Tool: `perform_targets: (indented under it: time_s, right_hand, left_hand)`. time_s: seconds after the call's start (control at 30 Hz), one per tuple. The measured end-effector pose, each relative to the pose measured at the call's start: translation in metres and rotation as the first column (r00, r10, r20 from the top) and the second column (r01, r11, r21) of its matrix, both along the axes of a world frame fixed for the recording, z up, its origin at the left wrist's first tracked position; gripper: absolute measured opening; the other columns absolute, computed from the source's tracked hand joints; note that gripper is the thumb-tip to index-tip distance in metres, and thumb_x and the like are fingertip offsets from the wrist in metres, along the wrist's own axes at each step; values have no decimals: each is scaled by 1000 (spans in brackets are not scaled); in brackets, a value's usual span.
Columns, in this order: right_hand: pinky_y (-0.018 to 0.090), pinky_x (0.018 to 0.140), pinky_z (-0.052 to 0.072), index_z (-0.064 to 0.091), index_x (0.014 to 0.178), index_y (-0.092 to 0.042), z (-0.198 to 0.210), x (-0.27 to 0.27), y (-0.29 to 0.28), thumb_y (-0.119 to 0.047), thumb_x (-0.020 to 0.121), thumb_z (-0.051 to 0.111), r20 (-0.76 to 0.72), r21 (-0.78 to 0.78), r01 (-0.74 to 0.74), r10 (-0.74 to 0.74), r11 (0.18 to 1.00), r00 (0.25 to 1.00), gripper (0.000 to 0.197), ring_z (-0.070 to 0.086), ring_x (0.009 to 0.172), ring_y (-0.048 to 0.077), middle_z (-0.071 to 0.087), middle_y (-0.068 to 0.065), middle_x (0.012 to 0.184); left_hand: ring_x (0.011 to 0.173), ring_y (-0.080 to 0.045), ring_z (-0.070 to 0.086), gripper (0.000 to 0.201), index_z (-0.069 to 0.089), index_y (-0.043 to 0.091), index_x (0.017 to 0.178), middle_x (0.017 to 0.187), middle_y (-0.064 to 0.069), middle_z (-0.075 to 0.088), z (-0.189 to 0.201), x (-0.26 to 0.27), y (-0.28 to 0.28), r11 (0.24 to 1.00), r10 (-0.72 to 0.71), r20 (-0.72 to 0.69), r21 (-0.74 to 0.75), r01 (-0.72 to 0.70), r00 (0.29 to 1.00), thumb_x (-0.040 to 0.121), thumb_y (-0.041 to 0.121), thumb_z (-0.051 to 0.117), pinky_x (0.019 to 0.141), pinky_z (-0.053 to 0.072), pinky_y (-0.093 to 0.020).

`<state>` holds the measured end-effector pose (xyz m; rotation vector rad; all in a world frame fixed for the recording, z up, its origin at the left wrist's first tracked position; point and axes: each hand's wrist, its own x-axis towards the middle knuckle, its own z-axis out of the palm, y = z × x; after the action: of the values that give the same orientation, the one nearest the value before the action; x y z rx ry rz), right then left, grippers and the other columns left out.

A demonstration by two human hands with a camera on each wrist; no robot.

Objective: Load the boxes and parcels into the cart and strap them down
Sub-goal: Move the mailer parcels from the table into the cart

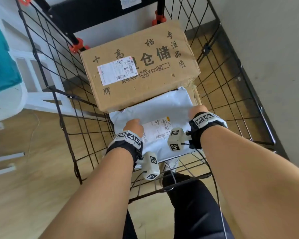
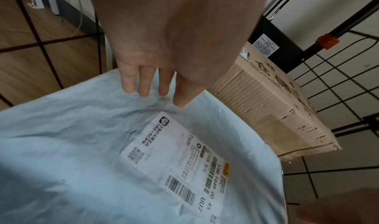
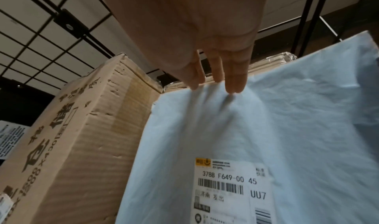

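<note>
while straight fingertips (image 3: 233,84) of the right hand (image 1: 198,111) press on the far right edge of a flat white plastic mailer parcel (image 1: 162,109), the left hand (image 1: 134,125) lies with fingers (image 2: 143,81) extended on the parcel's left part, beside its printed white shipping label (image 2: 176,161). neither hand curls round anything; both rest flat and uncurled on the film. the parcel lies directly under the fingers and stretches toward the person, its long axis seeming to run from the near mesh wall to the large brown corrugated cardboard box (image 1: 138,66) printed with black characters. the far edge of the parcel lies just beside that box's near side, perhaps against it, and a second strip of cardboard shows just beyond the right fingertips. both sit inside the black wire-mesh cart (image 1: 231,100) with orange clamps on its posts. the right hand reaches farther in, nearer the box; the left sits closer to the body. both forearms slope down from above the near rim, wrists bent so the palms face down. by the look of it, the parcel is being settled into place; no strap is visible, so the tie-down appears not yet begun.
</note>
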<state>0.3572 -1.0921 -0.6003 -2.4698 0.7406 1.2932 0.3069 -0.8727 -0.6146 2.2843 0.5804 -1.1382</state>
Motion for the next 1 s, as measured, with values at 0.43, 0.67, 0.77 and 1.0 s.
perform_targets:
  time_s: [0.43, 0.67, 0.77, 1.0]
  right_hand:
    - [41, 96, 49, 39, 142, -42, -18, -4, 15, -13, 90, 40, 120, 87, 161, -171, 983, 978, 59, 54, 114, 31, 23, 9, 151]
    - [44, 91, 54, 51, 131, -43, -27, 7, 12, -21, 85, 50, 138, 197, 194, -223, 961, 965, 51, 62, 105, 30, 47, 6, 135]
    - [45, 93, 52, 53, 130, -41, -30, 9, 8, -22, 83, 52, 137, 214, 181, -213, 960, 967, 51, 60, 109, 28, 54, 6, 130]
    - [43, 91, 54, 46, 138, -39, -24, 6, 8, -20, 88, 56, 138, 189, 150, -177, 970, 974, 54, 59, 111, 28, 45, 5, 141]
  left_hand:
    - [128, -32, 45, 42, 49, 16, 137, 148, -14, 31, -28, -13, 6, 989, -129, 126, 81, 120, 984, 97, 6, 38, 107, 37, -36]
    - [133, -28, 41, 51, 36, 20, 145, 157, -11, 15, -25, -3, 4, 983, -177, 120, 72, 169, 977, 95, 6, 41, 107, 37, -33]
    - [135, -29, 38, 51, 32, 17, 146, 156, -12, 17, -24, -1, 3, 975, -218, 122, 71, 210, 968, 96, 7, 42, 107, 37, -33]
    - [129, -31, 43, 47, 42, 15, 140, 150, -15, 27, -19, -1, 7, 991, -132, 107, 15, 131, 985, 94, 3, 42, 107, 36, -33]
